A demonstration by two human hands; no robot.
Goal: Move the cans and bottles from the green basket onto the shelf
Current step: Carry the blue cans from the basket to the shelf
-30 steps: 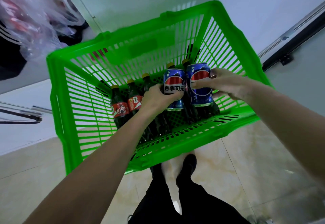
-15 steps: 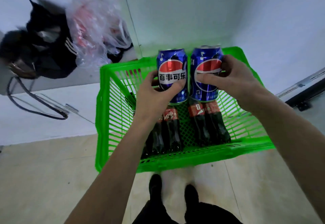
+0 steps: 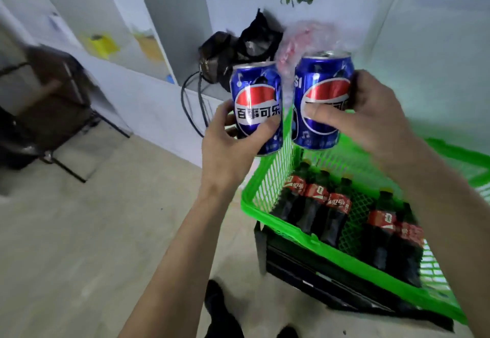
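Note:
My left hand grips a blue Pepsi can and my right hand grips a second blue Pepsi can. Both cans are upright, side by side, held up above the left end of the green basket. Inside the basket lie several dark cola bottles with red labels. The white shelf unit with open compartments stands at the back left, beyond the cans.
A black bag with a cable and a clear plastic bag sit on the shelf's low ledge behind the cans. A dark chair stands at the left. The basket rests on a black crate. My feet show at the bottom.
Both hands have lifted the two Pepsi cans out of the basket and up. My view has swung left, so the basket now lies at the lower right and the shelf has come into sight.

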